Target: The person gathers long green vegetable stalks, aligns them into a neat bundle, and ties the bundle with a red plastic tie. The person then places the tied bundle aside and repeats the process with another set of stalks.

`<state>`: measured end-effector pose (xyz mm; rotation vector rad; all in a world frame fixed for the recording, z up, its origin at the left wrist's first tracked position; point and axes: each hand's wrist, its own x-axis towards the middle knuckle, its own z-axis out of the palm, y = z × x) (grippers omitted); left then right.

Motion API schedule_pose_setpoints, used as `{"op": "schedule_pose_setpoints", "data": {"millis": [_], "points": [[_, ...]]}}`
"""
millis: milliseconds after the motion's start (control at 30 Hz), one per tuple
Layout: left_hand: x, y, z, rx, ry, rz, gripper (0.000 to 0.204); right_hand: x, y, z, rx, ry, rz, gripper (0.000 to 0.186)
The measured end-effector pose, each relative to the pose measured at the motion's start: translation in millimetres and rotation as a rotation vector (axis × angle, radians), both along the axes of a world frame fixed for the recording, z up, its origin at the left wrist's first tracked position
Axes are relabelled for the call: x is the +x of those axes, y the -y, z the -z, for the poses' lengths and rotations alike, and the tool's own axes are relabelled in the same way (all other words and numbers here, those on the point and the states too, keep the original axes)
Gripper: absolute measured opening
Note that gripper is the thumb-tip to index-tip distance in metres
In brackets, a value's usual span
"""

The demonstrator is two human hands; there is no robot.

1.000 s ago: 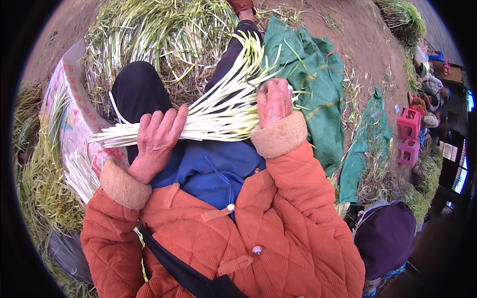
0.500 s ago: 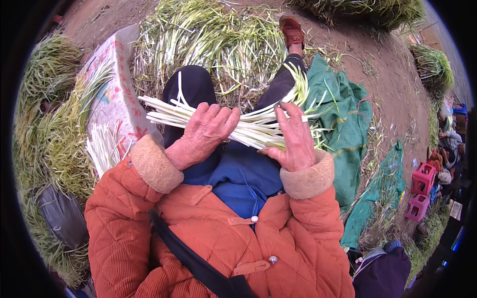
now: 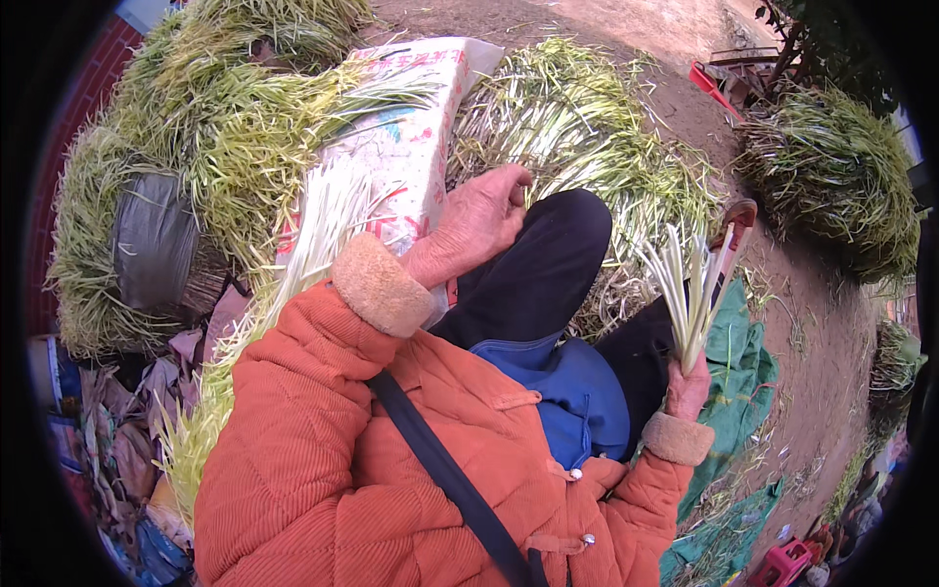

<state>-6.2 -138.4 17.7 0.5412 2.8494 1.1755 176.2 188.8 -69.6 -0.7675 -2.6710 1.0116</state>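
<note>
My left hand (image 3: 481, 220) hovers between the printed white sack (image 3: 396, 147) and my bent left knee, its fingers curled inward. Whether anything small sits inside that curl is hidden. On the right, my right hand (image 3: 689, 386) grips the lower end of a bunch of pale green-white stalks (image 3: 690, 298), which look like garlic sprouts. Their tips fan out upward above my right leg. A larger row of trimmed white stalks (image 3: 333, 210) lies along the near left part of the sack, with leafy ends trailing toward my left sleeve.
A wide heap of untrimmed stalks (image 3: 597, 147) spreads over the ground beyond my knees. Taller green piles (image 3: 196, 117) rise at the left around a dark plastic bag (image 3: 154, 240). Another large bundle (image 3: 831, 181) stands far right. Green woven cloth (image 3: 734, 372) lies beside my right leg.
The view has turned left. My left hand has let go of the stalks and moved left toward the sack. My right hand alone now holds the bunch, tilted upright.
</note>
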Motion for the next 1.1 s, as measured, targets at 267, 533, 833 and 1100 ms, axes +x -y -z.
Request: {"op": "schedule_pose_setpoints", "data": {"millis": [267, 533, 833, 1100], "points": [[30.4, -131.1, 28.8, 0.543, 0.742, 0.748, 0.094, -28.2, 16.8, -51.9, -0.618, -0.243, -0.097, 0.036], [17.0, -179.4, -18.9, 1.198, 0.996, 0.911, 0.065, -14.0, 27.0, -56.0, -0.806, 0.011, -0.355, 0.04], [31.9, -197.4, -53.4, 1.006, 0.926, 0.963, 0.03, -24.5, -41.0, -196.2, -0.427, -0.567, -0.317, 0.094], [37.6, -205.0, -60.5, 0.674, 0.804, 0.948, 0.033, -75.4, 2.3, -232.6, 0.166, -0.418, -0.773, 0.056]]}}
